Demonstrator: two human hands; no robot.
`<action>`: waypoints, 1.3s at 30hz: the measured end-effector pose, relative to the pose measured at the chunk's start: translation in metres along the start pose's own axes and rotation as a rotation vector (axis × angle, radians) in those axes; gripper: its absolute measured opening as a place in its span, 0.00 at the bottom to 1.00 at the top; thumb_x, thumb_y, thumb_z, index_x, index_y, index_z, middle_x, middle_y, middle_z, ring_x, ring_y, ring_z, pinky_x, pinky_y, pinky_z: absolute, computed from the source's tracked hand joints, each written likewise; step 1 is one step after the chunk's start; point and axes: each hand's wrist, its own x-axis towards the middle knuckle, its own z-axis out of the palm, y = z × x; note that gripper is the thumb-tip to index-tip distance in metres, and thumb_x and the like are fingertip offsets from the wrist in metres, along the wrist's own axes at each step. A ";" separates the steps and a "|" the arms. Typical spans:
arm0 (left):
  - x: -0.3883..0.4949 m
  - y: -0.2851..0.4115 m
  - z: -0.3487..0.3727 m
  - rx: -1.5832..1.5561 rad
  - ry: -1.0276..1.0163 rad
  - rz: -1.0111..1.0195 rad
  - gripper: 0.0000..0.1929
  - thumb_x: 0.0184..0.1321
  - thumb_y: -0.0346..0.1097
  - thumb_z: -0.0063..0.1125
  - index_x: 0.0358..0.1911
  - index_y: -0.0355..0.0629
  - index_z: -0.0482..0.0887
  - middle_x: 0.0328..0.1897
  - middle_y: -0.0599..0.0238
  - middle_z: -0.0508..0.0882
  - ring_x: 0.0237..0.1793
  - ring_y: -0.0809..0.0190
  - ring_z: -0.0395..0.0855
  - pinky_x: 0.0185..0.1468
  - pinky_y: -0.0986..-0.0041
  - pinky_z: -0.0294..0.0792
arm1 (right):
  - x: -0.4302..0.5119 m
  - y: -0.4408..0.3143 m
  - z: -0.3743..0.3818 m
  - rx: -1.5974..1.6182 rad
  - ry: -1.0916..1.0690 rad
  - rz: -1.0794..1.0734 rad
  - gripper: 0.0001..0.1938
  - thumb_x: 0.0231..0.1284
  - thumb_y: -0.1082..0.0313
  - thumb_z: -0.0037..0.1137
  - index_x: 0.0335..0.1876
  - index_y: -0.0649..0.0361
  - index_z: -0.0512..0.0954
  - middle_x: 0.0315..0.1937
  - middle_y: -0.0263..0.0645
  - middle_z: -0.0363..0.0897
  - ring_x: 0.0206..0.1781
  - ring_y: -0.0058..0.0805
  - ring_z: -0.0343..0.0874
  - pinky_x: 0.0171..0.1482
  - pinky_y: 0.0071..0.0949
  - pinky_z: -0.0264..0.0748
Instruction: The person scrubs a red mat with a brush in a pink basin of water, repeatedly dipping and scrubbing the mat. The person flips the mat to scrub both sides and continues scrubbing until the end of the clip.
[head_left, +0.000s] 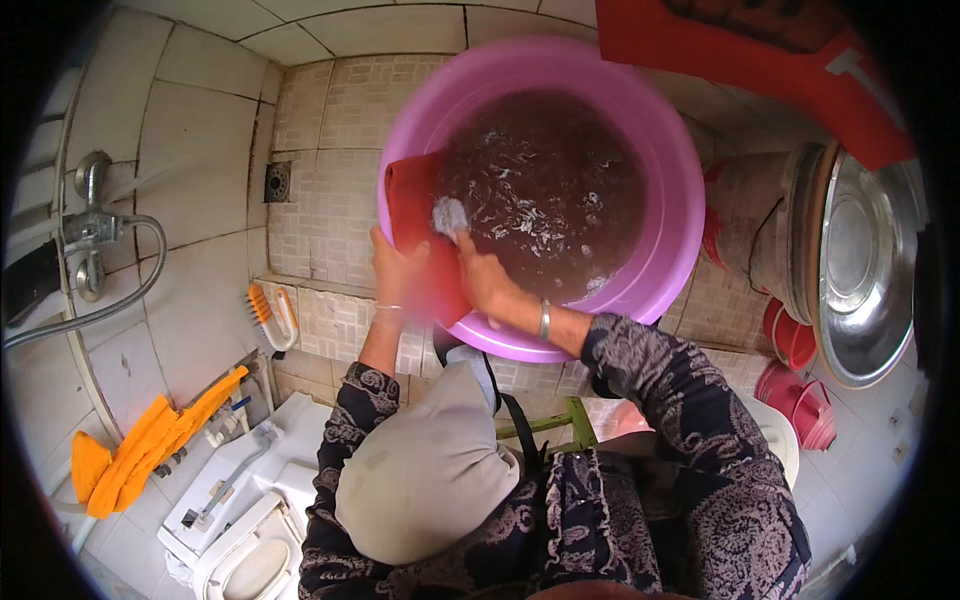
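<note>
A large pink plastic basin (671, 225) stands before me, holding dark, murky water (555, 187) with some foam. Red cloth (420, 199) lies over the basin's near-left rim and reaches down to the water. My left hand (397, 266) grips the cloth at the rim, partly blurred. In my right hand (487, 281) is a small whitish, foamy item (450, 216), perhaps a brush or a wad, held against the cloth at the water's edge; its exact kind cannot be told.
A scrub brush (274, 319) with orange bristles leans by the left wall. Orange cloth (150, 450) hangs near a white toilet (255, 562). At right are a bucket (765, 217), a steel basin (862, 262) and red containers (799, 405). A floor drain (277, 182) lies left of the basin.
</note>
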 end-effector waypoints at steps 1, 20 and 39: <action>0.001 -0.005 -0.001 0.006 0.008 0.014 0.24 0.51 0.26 0.66 0.49 0.32 0.66 0.48 0.48 0.80 0.47 0.56 0.80 0.55 0.66 0.73 | -0.006 -0.007 0.000 0.006 -0.004 0.009 0.25 0.66 0.74 0.36 0.70 0.59 0.57 0.33 0.68 0.79 0.34 0.62 0.82 0.35 0.54 0.80; 0.010 -0.015 0.014 0.075 0.100 0.175 0.26 0.50 0.33 0.67 0.46 0.31 0.63 0.33 0.38 0.79 0.36 0.43 0.81 0.46 0.57 0.71 | 0.041 0.007 -0.030 -0.121 0.059 0.109 0.19 0.66 0.72 0.39 0.62 0.60 0.65 0.46 0.69 0.77 0.50 0.64 0.78 0.48 0.56 0.77; 0.003 -0.001 0.010 0.227 0.159 0.048 0.28 0.50 0.34 0.68 0.47 0.27 0.64 0.41 0.30 0.80 0.46 0.32 0.81 0.54 0.55 0.71 | -0.035 0.005 -0.053 -0.132 -0.209 0.031 0.20 0.66 0.71 0.37 0.64 0.58 0.62 0.32 0.64 0.79 0.38 0.65 0.80 0.42 0.57 0.77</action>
